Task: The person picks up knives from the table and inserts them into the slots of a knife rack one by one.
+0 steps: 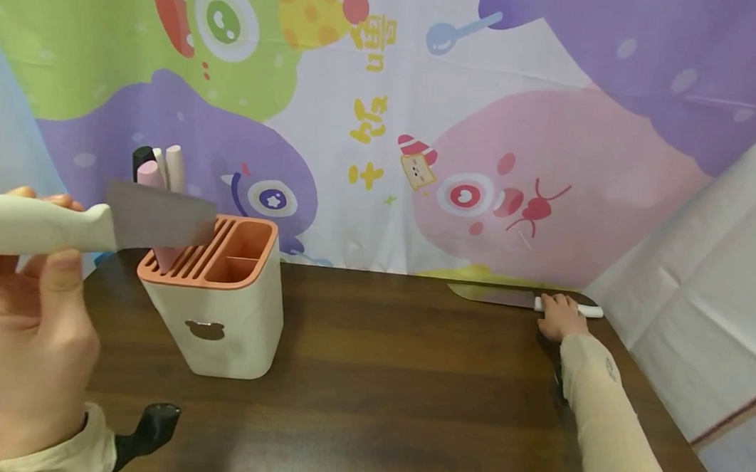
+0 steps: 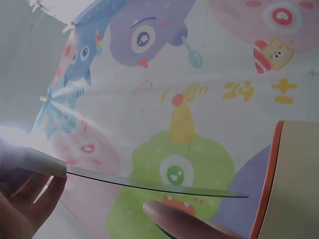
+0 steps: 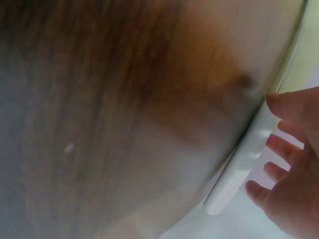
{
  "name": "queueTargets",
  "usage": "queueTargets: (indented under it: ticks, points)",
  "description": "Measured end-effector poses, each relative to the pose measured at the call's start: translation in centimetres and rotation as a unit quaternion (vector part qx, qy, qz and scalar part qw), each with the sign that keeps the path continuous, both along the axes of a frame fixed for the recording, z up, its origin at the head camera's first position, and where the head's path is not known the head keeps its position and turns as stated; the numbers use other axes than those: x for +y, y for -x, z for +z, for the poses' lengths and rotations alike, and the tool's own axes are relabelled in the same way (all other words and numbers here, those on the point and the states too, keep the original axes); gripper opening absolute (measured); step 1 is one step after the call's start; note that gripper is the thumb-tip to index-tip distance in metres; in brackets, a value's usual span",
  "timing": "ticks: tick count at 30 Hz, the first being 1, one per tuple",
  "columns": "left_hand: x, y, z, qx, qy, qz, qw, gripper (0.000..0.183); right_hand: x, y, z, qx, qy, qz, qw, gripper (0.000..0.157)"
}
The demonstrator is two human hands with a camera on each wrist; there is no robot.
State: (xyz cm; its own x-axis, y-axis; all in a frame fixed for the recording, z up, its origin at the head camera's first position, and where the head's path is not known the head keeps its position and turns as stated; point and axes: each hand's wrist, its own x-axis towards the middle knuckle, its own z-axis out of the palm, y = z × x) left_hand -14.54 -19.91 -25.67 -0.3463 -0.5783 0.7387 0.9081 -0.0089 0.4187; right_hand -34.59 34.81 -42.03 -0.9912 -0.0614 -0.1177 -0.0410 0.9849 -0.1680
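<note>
My left hand [image 1: 47,311] holds a broad-bladed knife [image 1: 157,217] by its pale handle. Its blade points right, in front of the knife block's top. The white knife block [image 1: 238,343] has an orange slotted top and stands at the left of the table. Knife handles in pink [image 1: 150,174], black [image 1: 142,156] and white rise from its slots. At the back right a second knife [image 1: 497,296] lies flat, blade leftward. My right hand [image 1: 560,317] is at its white handle [image 3: 239,164]; the right wrist view shows the thumb touching it and the other fingers spread beside it.
A dark wooden table [image 1: 409,380] carries everything. Behind it hangs a cartoon-printed cloth [image 1: 353,213], close to the far edge. White fabric [image 1: 722,282] hangs along the right side. A black strap piece [image 1: 156,427] sticks out from the left wrist.
</note>
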Motion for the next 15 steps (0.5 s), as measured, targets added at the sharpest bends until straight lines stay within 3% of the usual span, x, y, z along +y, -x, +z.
queueTargets:
  ticks: [9, 15]
  points:
    - [-0.4, -0.16, -0.19, -0.045, 0.031, 0.022, 0.9983, 0.039, 0.49, -0.27, -0.38, 0.056, 0.004, -0.005, 0.998, 0.045]
    - [-0.36, -0.04, -0.14, -0.047, 0.043, 0.035, 0.9974, 0.038, 0.71, -0.58, -0.32, 0.047, 0.012, -0.019, 0.999, 0.04]
